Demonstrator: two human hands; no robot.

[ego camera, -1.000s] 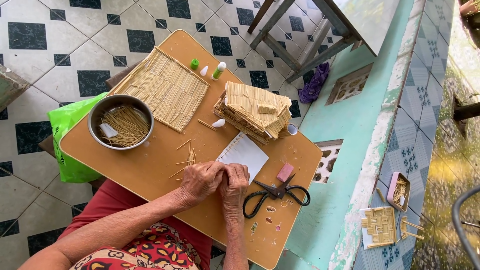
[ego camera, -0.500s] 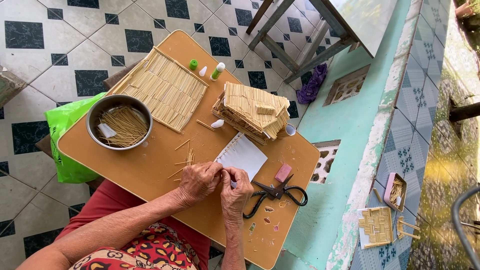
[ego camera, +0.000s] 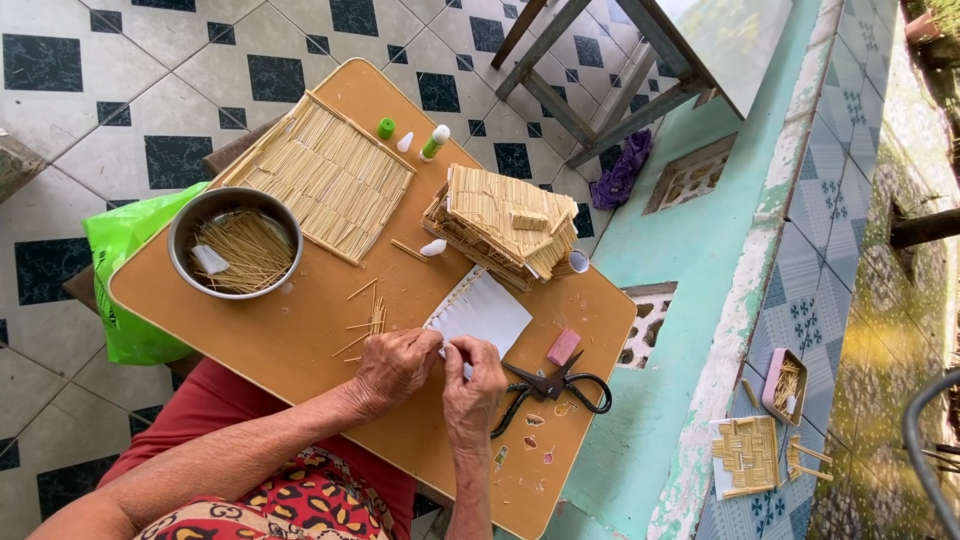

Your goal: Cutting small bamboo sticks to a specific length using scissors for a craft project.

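While both hands sit together on the desk [ego camera: 300, 340], not much has changed since a second ago: left hand [ego camera: 395, 368] and right hand [ego camera: 475, 385] still grip a small white piece [ego camera: 455, 350] between them, scissors [ego camera: 550, 388] just right.

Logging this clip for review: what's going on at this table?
A person sits at a wooden table, both hands together over a white sheet. The left hand and right hand pinch something small between the fingertips; what it is cannot be told. Black scissors and a straw model house lie nearby.
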